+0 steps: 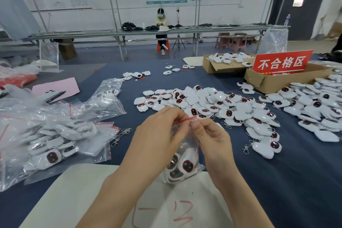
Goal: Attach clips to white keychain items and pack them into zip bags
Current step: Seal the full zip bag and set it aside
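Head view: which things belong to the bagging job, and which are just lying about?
In the job: zip bag pinched by left hand and right hand, loose keychain pile, filled bags, spare clips.
Lying about: pink paper, pen, red sign.

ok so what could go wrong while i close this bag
The left hand and right hand pinch only the red strip of the zip bag; a slip could drop it. If the strip closes only partway, the keychain items inside could spill.
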Demonstrator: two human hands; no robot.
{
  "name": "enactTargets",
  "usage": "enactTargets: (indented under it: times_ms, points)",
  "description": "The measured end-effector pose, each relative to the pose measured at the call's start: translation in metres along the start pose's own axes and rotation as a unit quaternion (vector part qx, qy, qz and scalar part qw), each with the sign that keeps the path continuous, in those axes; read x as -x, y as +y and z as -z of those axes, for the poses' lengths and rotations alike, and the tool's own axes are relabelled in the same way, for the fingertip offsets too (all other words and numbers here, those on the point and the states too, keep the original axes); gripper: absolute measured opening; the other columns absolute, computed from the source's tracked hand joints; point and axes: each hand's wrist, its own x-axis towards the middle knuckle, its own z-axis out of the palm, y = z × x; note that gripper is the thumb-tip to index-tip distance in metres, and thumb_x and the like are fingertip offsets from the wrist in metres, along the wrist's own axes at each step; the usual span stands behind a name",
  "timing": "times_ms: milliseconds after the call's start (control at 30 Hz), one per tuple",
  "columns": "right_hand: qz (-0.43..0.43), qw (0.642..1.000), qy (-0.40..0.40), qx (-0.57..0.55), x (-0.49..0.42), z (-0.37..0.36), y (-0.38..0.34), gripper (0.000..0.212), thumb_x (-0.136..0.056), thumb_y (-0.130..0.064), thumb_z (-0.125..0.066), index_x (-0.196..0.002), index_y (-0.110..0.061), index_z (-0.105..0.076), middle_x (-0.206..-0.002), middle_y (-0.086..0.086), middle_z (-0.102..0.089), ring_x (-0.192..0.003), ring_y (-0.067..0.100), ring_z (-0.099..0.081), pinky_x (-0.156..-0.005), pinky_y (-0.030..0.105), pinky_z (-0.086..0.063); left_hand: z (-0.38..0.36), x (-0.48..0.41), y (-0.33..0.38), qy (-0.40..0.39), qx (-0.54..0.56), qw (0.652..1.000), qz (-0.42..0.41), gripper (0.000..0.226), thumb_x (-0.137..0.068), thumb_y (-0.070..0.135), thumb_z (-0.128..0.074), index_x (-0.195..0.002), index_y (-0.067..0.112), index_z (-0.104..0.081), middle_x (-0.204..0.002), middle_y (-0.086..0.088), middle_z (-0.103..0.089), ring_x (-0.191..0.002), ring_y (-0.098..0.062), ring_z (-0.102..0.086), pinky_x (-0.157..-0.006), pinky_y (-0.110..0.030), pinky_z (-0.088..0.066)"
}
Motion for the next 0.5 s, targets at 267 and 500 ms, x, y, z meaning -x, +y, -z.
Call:
enactTargets:
  times_ms: [267, 500]
  points:
    - [-0.009, 1.0, 0.017, -0.023, -0.0005, -0.0056, 0.0059, 0.031, -0.083, -0.046, -0.071, -0.096, -0.019, -0.075, -0.103, 0.018, -0.075, -0.102, 0.036, -0.071, -0.094, 0.052, -0.055, -0.0016, -0.0042, 0.0003, -0.006, -0.041, 0.999, 0.008, 0.01, -0.096, 0.044, -0.059, -0.094, 0.037, -0.065, -0.088, 0.024, -0.064, -0.085, -0.001, -0.059, -0.073, -0.03, -0.051]
    - [0.001, 0.999, 0.046, -0.003, -0.0002, -0.0026, 0.0045, 0.025, -0.085, -0.043, -0.071, -0.084, -0.018, -0.073, -0.085, 0.006, -0.073, -0.083, 0.02, -0.068, -0.081, 0.04, -0.058, -0.0009, -0.0062, 0.0002, -0.052, -0.069, 0.996, 0.038, 0.022, -0.094, 0.056, -0.056, -0.082, 0.039, -0.056, -0.081, 0.022, -0.064, -0.08, -0.001, -0.059, -0.069, -0.03, -0.049]
